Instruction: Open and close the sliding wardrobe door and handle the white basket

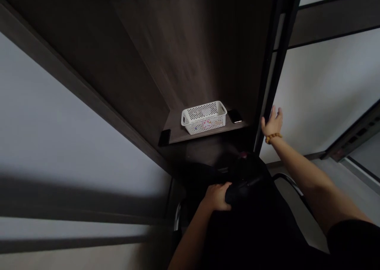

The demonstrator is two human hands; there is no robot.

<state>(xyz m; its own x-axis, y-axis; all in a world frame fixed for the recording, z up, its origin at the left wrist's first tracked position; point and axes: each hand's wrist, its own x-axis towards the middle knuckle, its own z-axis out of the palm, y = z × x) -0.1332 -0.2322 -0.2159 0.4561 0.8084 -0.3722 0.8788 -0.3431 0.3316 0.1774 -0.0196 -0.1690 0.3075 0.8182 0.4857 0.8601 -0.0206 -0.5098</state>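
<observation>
My left hand [216, 197] is closed on the top of a black bag [252, 191] that sits low in front of me in the dark. My right hand [272, 121], with a bead bracelet on the wrist, reaches up to the dark edge of a sliding door [271, 68]; its fingers are spread and rest against the frame. Deeper in the dark wooden recess, a white perforated plastic basket [204, 117] with a small sticker stands on a shelf [178, 133].
A small dark phone-like object [235, 116] lies on the shelf right of the basket. Another dark object [164, 137] stands at the shelf's left corner. White panels with dark wooden trim flank the recess. A chair's metal frame [289, 181] shows below right.
</observation>
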